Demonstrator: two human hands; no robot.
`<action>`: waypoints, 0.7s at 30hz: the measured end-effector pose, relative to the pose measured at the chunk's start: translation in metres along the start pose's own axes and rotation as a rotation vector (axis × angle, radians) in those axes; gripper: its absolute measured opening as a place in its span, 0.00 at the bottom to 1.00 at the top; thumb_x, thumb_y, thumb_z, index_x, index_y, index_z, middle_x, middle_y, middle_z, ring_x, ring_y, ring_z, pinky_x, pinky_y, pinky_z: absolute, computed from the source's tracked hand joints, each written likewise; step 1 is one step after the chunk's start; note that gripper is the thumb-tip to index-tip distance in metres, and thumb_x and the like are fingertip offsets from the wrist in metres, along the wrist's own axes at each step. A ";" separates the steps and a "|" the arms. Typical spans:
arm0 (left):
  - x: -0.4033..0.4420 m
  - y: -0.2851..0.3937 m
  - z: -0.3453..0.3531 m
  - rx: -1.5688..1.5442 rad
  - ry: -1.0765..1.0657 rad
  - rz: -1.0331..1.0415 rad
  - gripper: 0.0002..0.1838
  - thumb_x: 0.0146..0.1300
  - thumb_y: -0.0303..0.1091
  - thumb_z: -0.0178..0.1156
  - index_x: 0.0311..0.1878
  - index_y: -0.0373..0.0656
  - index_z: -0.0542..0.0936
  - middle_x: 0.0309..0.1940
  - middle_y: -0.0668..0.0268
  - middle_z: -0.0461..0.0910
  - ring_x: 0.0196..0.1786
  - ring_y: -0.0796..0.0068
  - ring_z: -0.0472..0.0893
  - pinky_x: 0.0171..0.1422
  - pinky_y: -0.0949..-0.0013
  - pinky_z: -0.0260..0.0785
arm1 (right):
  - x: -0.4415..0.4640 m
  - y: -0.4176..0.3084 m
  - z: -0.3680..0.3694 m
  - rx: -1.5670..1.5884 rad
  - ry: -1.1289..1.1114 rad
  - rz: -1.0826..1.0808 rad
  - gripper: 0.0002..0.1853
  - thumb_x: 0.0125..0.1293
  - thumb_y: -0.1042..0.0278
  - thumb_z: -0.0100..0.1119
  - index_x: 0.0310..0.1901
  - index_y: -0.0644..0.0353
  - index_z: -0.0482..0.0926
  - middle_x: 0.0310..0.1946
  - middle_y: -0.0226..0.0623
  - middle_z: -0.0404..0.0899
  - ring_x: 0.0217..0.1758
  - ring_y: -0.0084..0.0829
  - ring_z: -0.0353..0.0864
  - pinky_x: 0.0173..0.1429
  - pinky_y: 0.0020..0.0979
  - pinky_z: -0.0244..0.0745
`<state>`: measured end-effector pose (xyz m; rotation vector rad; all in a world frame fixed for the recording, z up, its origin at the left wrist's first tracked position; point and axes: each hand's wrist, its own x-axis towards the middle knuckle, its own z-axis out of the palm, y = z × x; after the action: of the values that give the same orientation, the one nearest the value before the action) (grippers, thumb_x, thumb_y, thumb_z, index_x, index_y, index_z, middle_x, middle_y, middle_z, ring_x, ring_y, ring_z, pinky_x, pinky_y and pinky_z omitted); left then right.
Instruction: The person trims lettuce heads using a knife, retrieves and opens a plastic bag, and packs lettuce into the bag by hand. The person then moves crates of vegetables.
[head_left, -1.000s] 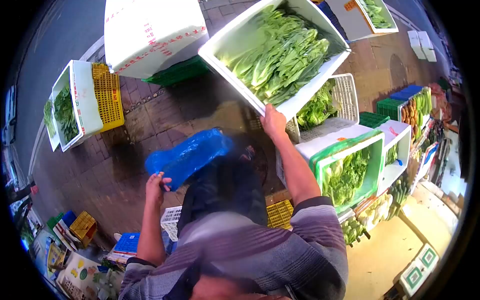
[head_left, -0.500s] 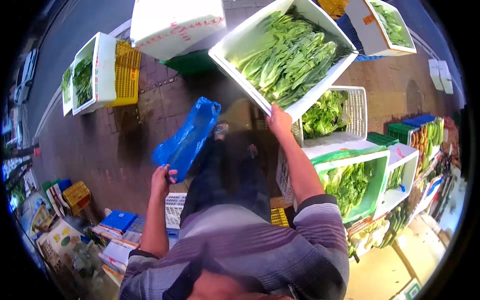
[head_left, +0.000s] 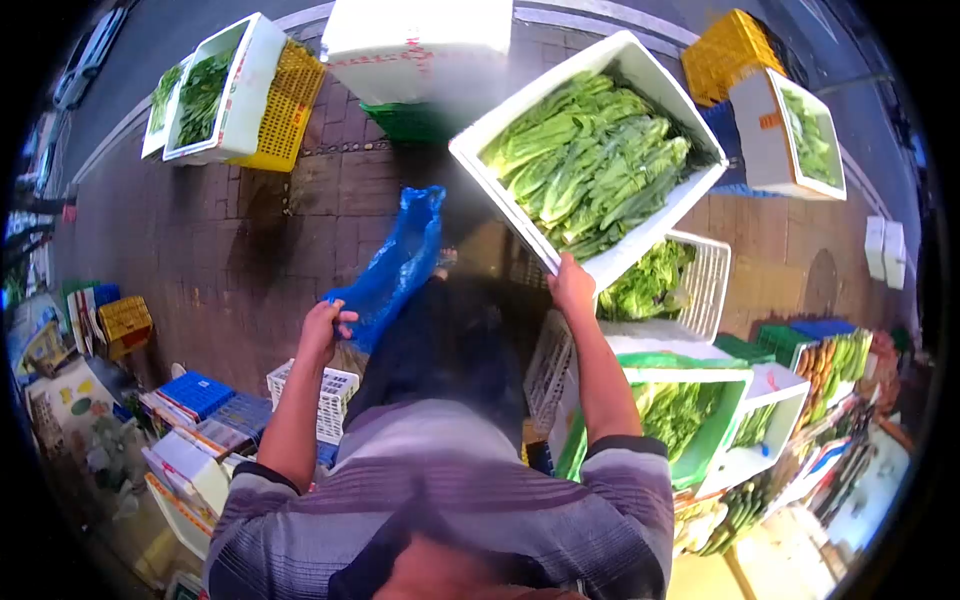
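My left hand (head_left: 325,328) is closed on the gathered end of a blue plastic bag (head_left: 392,275), which trails forward over the wet pavement. The fingers of my right hand (head_left: 572,287) are wrapped over the near corner of a white foam box (head_left: 507,208). Long leafy greens (head_left: 590,165) lie piled inside that box, which sits tilted above a white plastic crate (head_left: 712,290). Curly lettuce (head_left: 645,288) fills the crate. What supports the foam box underneath is hidden.
Ahead stands another white foam box (head_left: 415,45) on a green crate (head_left: 405,122). Yellow crates (head_left: 285,110) and boxed greens are at the left. A green-lined box (head_left: 735,420) of greens and more vegetables crowd my right. A white basket (head_left: 335,405) stands by my left side.
The camera view has shifted, so the boxes ahead appear lower and further right. The blue bag has swung and looks narrower and more bent. Both hands keep their holds.
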<state>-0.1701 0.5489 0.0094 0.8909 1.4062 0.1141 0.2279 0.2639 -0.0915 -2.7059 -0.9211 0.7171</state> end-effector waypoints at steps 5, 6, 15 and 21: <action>0.039 0.039 0.020 -0.009 0.000 0.053 0.12 0.73 0.38 0.53 0.49 0.39 0.75 0.32 0.59 0.86 0.20 0.75 0.75 0.28 0.72 0.69 | 0.014 -0.011 -0.018 0.270 0.229 -0.044 0.35 0.60 0.54 0.70 0.63 0.65 0.69 0.56 0.59 0.75 0.60 0.57 0.74 0.64 0.48 0.70; 0.049 0.053 0.030 0.032 -0.021 0.070 0.12 0.73 0.39 0.54 0.49 0.39 0.75 0.32 0.59 0.86 0.20 0.75 0.75 0.28 0.72 0.69 | 0.019 -0.007 -0.023 0.269 0.348 0.040 0.34 0.61 0.56 0.69 0.63 0.67 0.69 0.58 0.59 0.74 0.62 0.57 0.72 0.67 0.47 0.68; 0.161 0.160 0.196 0.236 -0.232 -0.041 0.44 0.62 0.53 0.67 0.68 0.26 0.64 0.49 0.52 0.80 0.31 0.73 0.78 0.34 0.70 0.72 | 0.046 0.047 -0.062 0.233 0.585 0.710 0.39 0.63 0.57 0.64 0.68 0.77 0.61 0.65 0.65 0.64 0.68 0.60 0.65 0.72 0.48 0.60; 0.214 0.157 0.274 0.414 -0.253 -0.012 0.41 0.53 0.57 0.72 0.56 0.31 0.70 0.48 0.51 0.78 0.33 0.67 0.80 0.31 0.69 0.74 | 0.075 0.101 -0.072 0.326 0.498 0.788 0.38 0.64 0.51 0.64 0.64 0.77 0.66 0.61 0.64 0.71 0.63 0.58 0.72 0.68 0.46 0.66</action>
<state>0.1836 0.6478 -0.0940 1.1911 1.2146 -0.3006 0.3687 0.2286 -0.0910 -2.6810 0.3690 0.2228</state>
